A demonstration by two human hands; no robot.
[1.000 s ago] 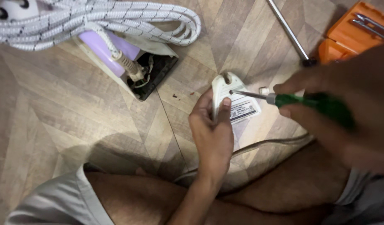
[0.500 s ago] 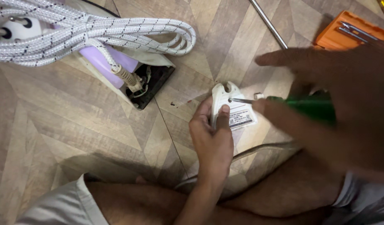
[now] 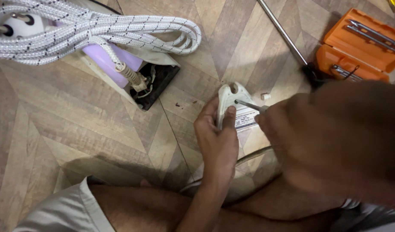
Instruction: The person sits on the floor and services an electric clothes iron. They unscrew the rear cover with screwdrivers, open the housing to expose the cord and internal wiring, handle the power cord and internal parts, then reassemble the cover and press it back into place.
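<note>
Below, two hands (image 3: 216, 141) (image 3: 334, 141), one white cover (image 3: 234, 103), one screwdriver (image 3: 249, 105)

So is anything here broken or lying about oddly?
Yes. The lilac and white clothes iron lies on the wooden floor with its rear end open, wiring showing. Its white plastic cover piece is off, held by the left hand, a metal screwdriver shaft on it. Small bits lie loose nearby.

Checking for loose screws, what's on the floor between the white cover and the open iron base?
Head view: between white cover and iron base, wood floor with tiny dark specks.
</note>
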